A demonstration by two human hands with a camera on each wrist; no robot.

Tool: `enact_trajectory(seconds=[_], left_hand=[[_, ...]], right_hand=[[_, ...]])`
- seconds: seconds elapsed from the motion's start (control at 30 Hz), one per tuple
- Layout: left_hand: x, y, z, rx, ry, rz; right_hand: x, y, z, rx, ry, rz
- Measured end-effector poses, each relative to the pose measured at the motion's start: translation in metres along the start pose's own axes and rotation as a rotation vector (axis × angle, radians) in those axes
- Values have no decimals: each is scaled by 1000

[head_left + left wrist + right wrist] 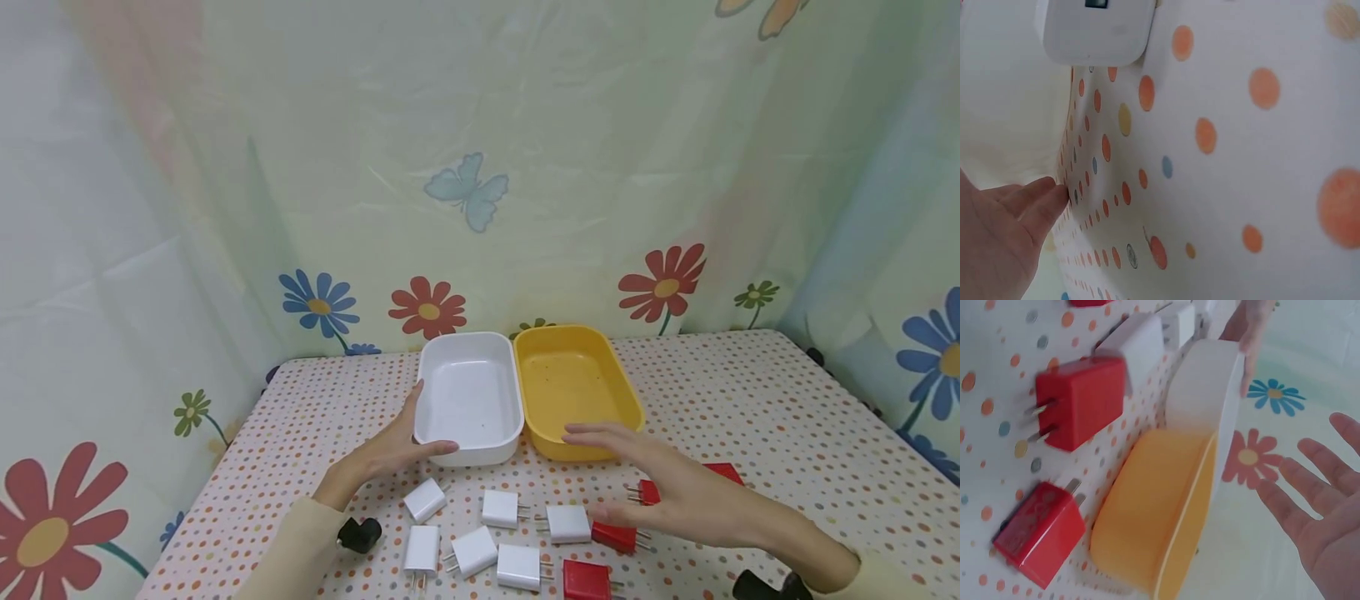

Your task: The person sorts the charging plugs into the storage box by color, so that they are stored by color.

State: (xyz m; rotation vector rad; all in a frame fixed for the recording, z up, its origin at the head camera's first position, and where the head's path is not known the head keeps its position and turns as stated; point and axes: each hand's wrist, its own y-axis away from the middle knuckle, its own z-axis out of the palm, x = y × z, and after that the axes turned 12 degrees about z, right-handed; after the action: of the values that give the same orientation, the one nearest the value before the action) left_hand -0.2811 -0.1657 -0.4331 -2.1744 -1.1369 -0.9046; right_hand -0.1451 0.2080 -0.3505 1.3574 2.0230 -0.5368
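A white plastic bin (468, 400) and a yellow bin (573, 387) stand side by side on the table. My left hand (390, 446) is at the white bin's near left corner, thumb and fingers spread along its sides; whether it presses the wall I cannot tell. My right hand (675, 492) hovers in front of the yellow bin with fingers extended and nothing held. Below it lie red plug chargers (587, 579), partly covered by the hand. White plug chargers (519, 567) lie scattered in front of the bins. In the right wrist view the right fingers (1316, 478) are spread apart.
A dotted cloth covers the table (750, 392). Behind it hangs a curtain (570, 167) printed with flowers and butterflies. One white charger (1097, 31) with a dark port shows in the left wrist view. Black wrist straps (360, 535) sit at the sleeves.
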Motion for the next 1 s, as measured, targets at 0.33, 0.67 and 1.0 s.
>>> enact_trajectory(seconds=[0.33, 0.67, 1.0], left_hand=[[1, 0, -1, -9, 32, 0], [4, 0, 0, -5, 20, -58], [5, 0, 0, -5, 68, -50]], right_hand=[[-18, -3, 18, -66, -74, -26], [-26, -21, 59, -130, -257, -133], [19, -49, 113, -213, -186, -7]])
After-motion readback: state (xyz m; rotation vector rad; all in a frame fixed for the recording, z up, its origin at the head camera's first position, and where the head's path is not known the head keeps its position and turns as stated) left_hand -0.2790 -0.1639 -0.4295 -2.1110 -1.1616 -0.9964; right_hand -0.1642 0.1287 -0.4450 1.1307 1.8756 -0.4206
